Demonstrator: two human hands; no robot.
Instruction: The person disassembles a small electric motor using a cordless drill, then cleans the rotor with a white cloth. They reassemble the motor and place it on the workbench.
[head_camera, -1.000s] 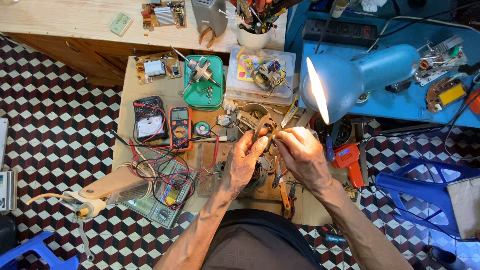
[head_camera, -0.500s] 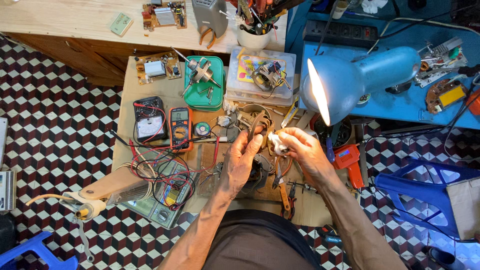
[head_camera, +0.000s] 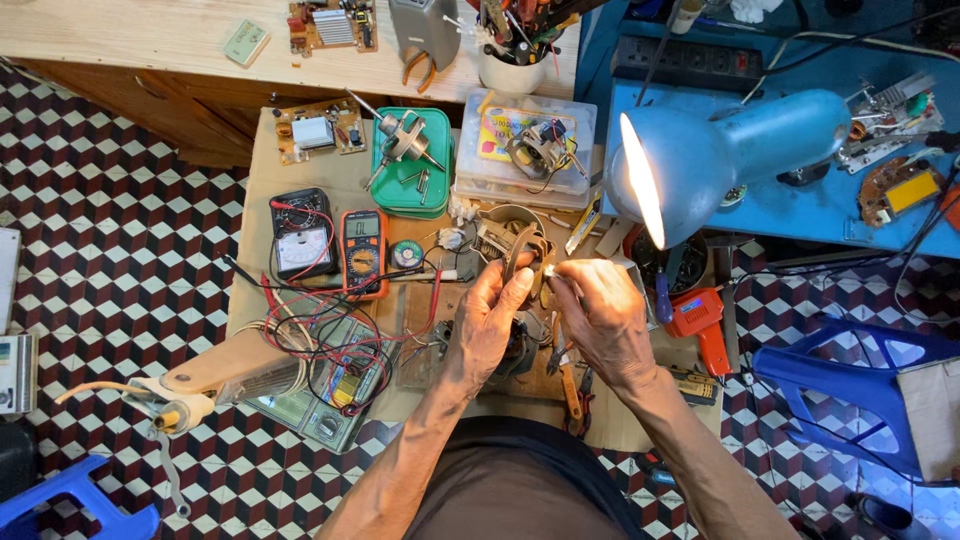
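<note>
My left hand (head_camera: 492, 315) and my right hand (head_camera: 598, 312) meet over the middle of a small wooden work table (head_camera: 262, 175). Together they grip a brown ring-shaped motor part (head_camera: 520, 250), held upright under the lamp light. The left fingers curl round its lower left side. The right fingertips pinch a small pale bit at its right edge. A dark motor piece (head_camera: 522, 345) lies on the table just below the hands, partly hidden by them.
A lit blue desk lamp (head_camera: 730, 155) leans in from the right. Two multimeters (head_camera: 335, 245) with red and black leads, a green tray (head_camera: 410, 165) holding a rotor, a clear plastic box (head_camera: 525, 150), pliers (head_camera: 572, 395) and an orange soldering gun (head_camera: 700, 320) crowd the table. A blue stool (head_camera: 850, 385) stands right.
Both hands have shifted slightly and closed in on the ring part; the right fingertips now pinch at its right edge, nearer the lamp.
</note>
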